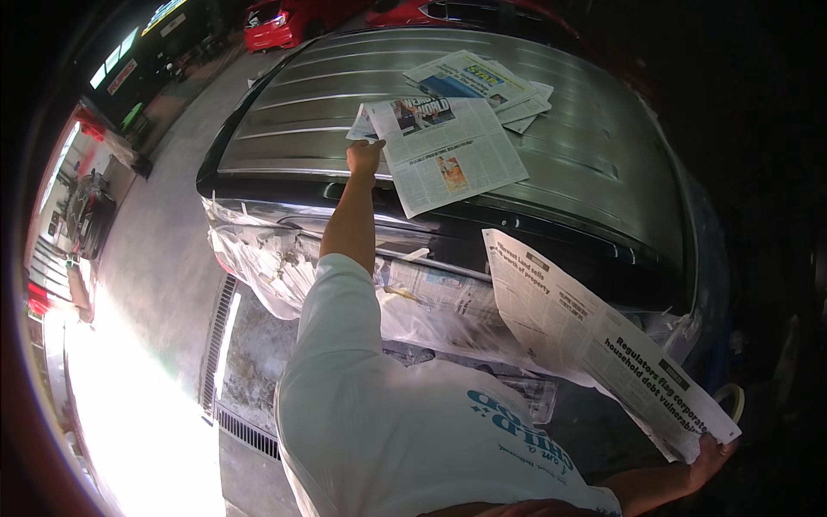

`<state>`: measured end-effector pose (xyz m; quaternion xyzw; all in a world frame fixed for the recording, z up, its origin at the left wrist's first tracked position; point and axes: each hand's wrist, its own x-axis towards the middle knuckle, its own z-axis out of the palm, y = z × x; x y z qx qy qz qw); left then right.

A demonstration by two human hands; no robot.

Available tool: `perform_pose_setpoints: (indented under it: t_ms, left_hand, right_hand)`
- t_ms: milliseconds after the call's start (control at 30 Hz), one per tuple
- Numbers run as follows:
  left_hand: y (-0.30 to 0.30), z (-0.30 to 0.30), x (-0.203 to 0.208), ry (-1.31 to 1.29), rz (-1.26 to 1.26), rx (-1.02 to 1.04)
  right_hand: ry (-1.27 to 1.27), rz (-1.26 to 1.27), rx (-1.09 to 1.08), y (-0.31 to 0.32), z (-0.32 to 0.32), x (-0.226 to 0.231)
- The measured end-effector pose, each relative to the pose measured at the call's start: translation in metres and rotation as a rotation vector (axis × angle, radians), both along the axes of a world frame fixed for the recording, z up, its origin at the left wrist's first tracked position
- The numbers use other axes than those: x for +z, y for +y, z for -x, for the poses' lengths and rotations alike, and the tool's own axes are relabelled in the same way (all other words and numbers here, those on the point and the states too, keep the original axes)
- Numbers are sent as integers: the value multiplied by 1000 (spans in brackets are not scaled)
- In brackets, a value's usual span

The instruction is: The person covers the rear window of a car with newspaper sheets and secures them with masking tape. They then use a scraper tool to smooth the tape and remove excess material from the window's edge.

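Note:
My left hand point(365, 158) reaches out over the vehicle's roof point(301, 103), fingers closed at the left edge of a newspaper sheet point(448, 164). That sheet lies on the roof and hangs slightly over its dark near edge. Just beyond it rests a small pile of more newspapers point(478, 77). Out at the lower right, my right hand point(713, 459) grips the end of a long, folded newspaper strip point(594, 336), which slants up toward the roof edge. A pale ring, looking like a roll of masking tape point(732, 401), shows beside that hand, partly hidden by the paper.
Plastic film point(258, 250) and taped newspaper point(439, 289) cover the vehicle's side below the roof. A floor drain grating point(245, 431) runs at the lower left. Red cars point(280, 26) stand behind, and a dark car point(90, 211) is parked far left.

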<state>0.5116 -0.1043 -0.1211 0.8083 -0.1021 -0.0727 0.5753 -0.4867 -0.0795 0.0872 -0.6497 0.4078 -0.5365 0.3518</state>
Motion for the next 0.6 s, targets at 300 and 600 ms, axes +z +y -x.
perform_pose_setpoints:
  t_ms: [300, 600]
  left_hand:
    - [-70, -84, 31, 273, 251, -100]
    - [-153, 5, 232, -116, 344, -906]
  right_hand:
    - [119, -104, -205, 80, -8, 21]
    - [127, -132, -344, 123, -61, 48]
